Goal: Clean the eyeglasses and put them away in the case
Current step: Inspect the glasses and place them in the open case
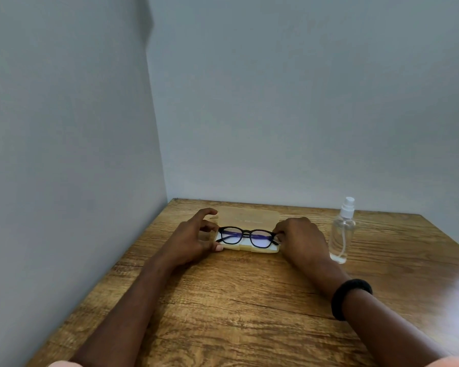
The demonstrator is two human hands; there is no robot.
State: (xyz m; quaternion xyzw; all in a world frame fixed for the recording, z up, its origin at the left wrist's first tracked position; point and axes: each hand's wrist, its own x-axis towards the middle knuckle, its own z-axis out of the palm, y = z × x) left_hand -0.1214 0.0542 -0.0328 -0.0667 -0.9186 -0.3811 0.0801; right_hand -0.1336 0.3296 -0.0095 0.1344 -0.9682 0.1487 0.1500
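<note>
Black-framed eyeglasses point(247, 236) with folded temples lie in the open tan case point(249, 217), over a white cloth lining in its lower half. The case lid stands open behind them. My left hand point(194, 238) pinches the left end of the frame, with its thumb against the case's front left corner. My right hand point(300, 237) pinches the right end of the frame with curled fingers.
A clear spray bottle point(342, 231) with a white nozzle stands upright just right of my right hand. The wooden table point(236, 300) sits in a corner, with grey walls to the left and behind. A black band is on my right wrist.
</note>
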